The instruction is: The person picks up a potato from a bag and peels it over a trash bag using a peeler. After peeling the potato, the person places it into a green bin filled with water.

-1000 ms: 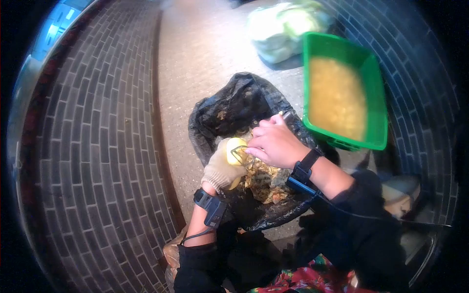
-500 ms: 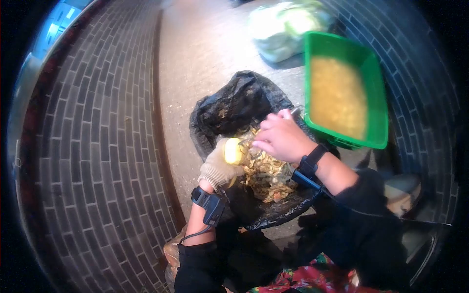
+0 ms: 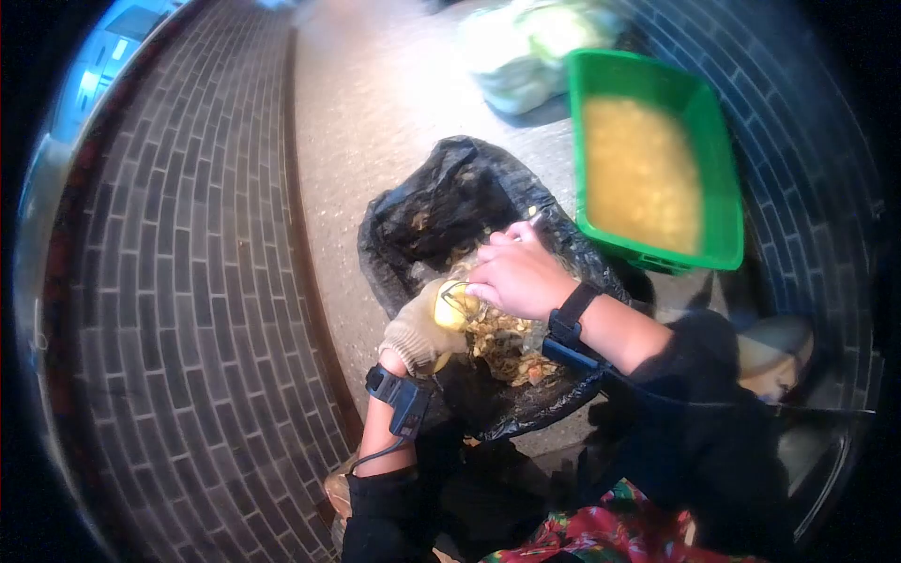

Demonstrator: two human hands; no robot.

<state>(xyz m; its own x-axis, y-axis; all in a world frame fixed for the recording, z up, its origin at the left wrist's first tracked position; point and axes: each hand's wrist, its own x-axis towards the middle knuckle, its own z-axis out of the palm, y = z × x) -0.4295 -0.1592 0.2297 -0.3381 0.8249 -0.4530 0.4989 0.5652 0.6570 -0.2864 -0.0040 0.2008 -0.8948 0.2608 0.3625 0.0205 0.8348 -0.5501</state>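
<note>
My left hand (image 3: 419, 326), in a pale knitted glove, is closed around a peeled yellow potato (image 3: 449, 313). My right hand (image 3: 521, 275) is bare and grips a peeler (image 3: 536, 220); its handle end sticks out past the fingers, and its head lies against the potato's upper right side. Most of the peeler is hidden by the fingers. Below both hands a black plastic bag (image 3: 399, 220) gapes wide, with a heap of peelings (image 3: 511, 352) inside.
A green tub (image 3: 648, 68) to the right holds many yellowish pieces, blurred, probably peeled potatoes. Behind it stands a clear bag of pale green contents (image 3: 535, 56). A brick wall (image 3: 206, 281) runs along the left, and a shoe (image 3: 774, 357) is at right.
My right hand has moved slightly left and down, bringing the peeler onto the potato. The whole view has shifted a little, so the tub and bag appear farther left.
</note>
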